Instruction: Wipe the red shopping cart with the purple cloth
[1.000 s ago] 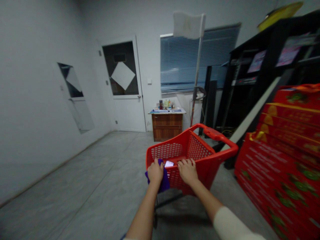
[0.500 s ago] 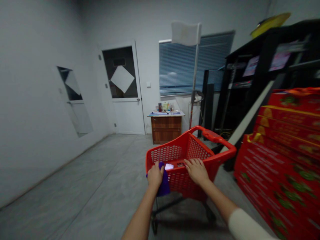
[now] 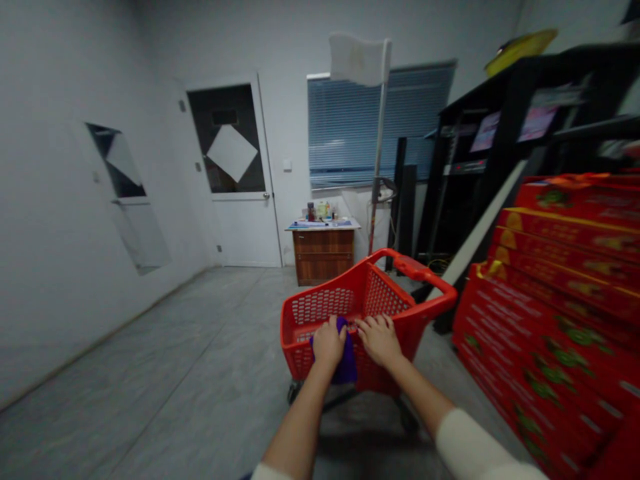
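Note:
A red plastic shopping cart (image 3: pixel 380 293) stands on the grey floor in front of me. My left hand (image 3: pixel 328 341) is closed on a purple cloth (image 3: pixel 346 363) and presses it against the cart's near rim. My right hand (image 3: pixel 380 337) rests right beside it on the same rim, fingers curled over the edge. The two hands nearly touch. The cloth hangs down the basket's near wall below my left hand.
Stacked red cartons (image 3: pixel 555 280) fill the right side, close to the cart. Black shelving (image 3: pixel 500 147) stands behind them. A small wooden cabinet (image 3: pixel 323 253) with bottles sits by the far wall, beside a white door (image 3: pixel 235 180). A pole (image 3: pixel 376 147) leans near the blinds.
My left hand has slid right along the rim with the cloth, next to my right hand, covering the small white label. The view has shifted so the cart sits slightly left.

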Demonstrator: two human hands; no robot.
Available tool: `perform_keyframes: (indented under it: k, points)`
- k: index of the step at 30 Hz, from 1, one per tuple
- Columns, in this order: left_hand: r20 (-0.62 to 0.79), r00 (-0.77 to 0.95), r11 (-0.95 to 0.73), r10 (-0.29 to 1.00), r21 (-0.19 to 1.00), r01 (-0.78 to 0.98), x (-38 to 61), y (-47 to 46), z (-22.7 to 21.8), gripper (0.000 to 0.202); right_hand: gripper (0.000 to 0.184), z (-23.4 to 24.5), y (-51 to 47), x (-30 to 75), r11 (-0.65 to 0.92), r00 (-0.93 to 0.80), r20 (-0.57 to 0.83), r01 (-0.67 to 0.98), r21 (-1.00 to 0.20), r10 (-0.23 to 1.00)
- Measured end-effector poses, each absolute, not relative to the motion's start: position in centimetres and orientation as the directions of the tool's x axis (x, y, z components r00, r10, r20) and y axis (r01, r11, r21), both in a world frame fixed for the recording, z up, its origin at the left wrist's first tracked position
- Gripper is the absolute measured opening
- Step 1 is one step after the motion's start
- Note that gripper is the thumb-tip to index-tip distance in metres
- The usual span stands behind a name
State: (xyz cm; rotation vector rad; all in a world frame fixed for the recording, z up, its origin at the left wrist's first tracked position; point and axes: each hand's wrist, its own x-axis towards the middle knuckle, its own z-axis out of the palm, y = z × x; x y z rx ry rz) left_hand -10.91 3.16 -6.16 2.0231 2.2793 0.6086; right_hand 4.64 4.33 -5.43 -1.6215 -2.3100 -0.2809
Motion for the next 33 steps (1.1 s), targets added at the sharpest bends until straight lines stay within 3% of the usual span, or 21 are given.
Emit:
perform_keyframes:
  k: [9, 16, 19, 26, 33]
  points:
    - [0.226, -0.276, 0.212, 0.934, 0.270, 0.939, -15.7, 1.9, -6.5, 0.035, 0.041, -6.0, 3.6, 3.2, 0.308, -0.271, 0.372, 0.950, -0.043, 0.888]
    - [0.249, -0.188, 0.098, 0.950, 0.335, 0.937, -11.9, 2.9, -6.1, 0.036, 0.044, -5.2, 2.9, 3.5, 0.388, -0.363, 0.328, 0.922, -0.013, 0.872]
    - [0.238, -0.151, 0.061, 0.960, 0.348, 0.936, -13.6, 2.8, -6.1, 0.035, 0.042, -4.3, 2.7, 5.5, 0.346, -0.327, 0.391, 0.938, 0.023, 0.861]
    - [0.219, -0.200, 0.120, 0.955, 0.332, 0.935, -13.9, 3.4, -5.9, 0.035, 0.036, -4.1, 2.3, 7.3, 0.320, -0.308, 0.410, 0.946, 0.040, 0.858]
    - [0.269, -0.071, -0.041, 0.961, 0.390, 0.920, -8.1, 3.9, -5.4, 0.035, 0.034, -4.4, 2.7, 7.6, 0.350, -0.346, 0.428, 0.934, 0.072, 0.835]
